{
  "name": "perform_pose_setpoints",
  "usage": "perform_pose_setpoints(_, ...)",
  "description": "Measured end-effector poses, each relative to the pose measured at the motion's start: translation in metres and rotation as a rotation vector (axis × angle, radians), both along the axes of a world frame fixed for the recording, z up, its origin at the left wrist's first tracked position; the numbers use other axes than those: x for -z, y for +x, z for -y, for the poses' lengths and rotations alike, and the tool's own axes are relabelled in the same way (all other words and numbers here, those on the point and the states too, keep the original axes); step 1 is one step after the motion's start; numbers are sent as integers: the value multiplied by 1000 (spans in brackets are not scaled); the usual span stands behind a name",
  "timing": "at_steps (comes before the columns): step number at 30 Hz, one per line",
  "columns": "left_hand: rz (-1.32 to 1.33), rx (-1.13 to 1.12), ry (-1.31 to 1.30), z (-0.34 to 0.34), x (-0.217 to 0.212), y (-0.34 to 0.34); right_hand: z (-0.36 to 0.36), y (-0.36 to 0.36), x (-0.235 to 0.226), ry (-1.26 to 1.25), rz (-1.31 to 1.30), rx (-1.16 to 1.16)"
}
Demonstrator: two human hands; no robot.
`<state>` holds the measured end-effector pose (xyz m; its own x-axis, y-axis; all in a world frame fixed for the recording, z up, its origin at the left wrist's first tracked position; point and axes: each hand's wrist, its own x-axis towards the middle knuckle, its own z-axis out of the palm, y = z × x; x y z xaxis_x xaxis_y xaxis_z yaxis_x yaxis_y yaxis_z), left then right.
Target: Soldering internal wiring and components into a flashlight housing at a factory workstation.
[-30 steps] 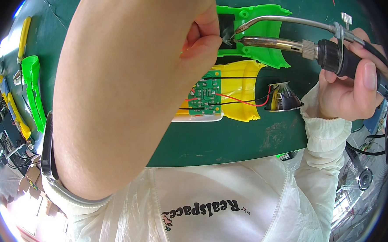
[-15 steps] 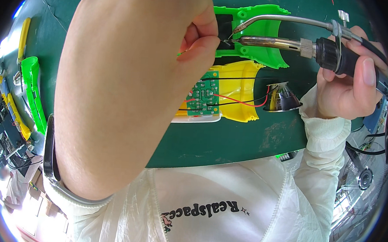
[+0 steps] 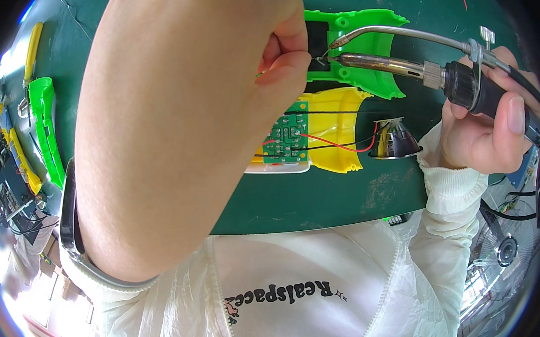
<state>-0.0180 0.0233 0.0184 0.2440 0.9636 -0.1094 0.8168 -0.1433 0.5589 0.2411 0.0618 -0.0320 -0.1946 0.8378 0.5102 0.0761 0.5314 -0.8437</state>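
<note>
The left hand [image 3: 193,122] is pinching a thin wire [image 3: 317,60] against the hot tip of the soldering iron [image 3: 409,67] that the right hand [image 3: 489,128] is gripping, so a small slip is likely risking burnt fingers [image 3: 285,62] or a poor joint.

Place: an electronics assembly workshop, a soldering station.
Surface: a dark green desk [image 3: 317,201], scuffed and marked, beneath both grips.
Tool: a soldering iron [image 3: 403,67] with a curved metal feed tube above its barrel, in the right grip [image 3: 486,128].
Work pieces: a small green circuit board [image 3: 289,136] with red and black wires, lying in a yellow plastic shell [image 3: 339,126] below the iron's tip; a bright green plastic housing [image 3: 355,48] under the tip; a shiny metal reflector cone [image 3: 395,140] just left of the right grip.
Stock: more green and yellow plastic parts [image 3: 40,126] far left of the left grip [image 3: 251,64].
Clothing: a white work smock [image 3: 312,293].
Extras: a small fan [image 3: 503,248] below the right grip.
</note>
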Motion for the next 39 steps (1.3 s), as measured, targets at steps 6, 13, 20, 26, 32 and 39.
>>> perform_pose_setpoints(6,168,-39,50,3,2,2,3,3,1,-54,-28,13)
perform_pose_setpoints(13,43,-46,-27,2,-2,14,4,4,-2,-41,-26,18)
perform_pose_setpoints(20,51,-16,-47,-1,-1,4,3,13,1,-10,-39,-57)
perform_pose_setpoints(26,22,-10,-14,0,-1,1,-6,26,2,243,187,88)
perform_pose_setpoints(32,339,-104,217,16,18,12,-3,28,7,176,42,39)
perform_pose_setpoints(39,165,-57,90,4,2,5,-5,30,2,170,38,-16)
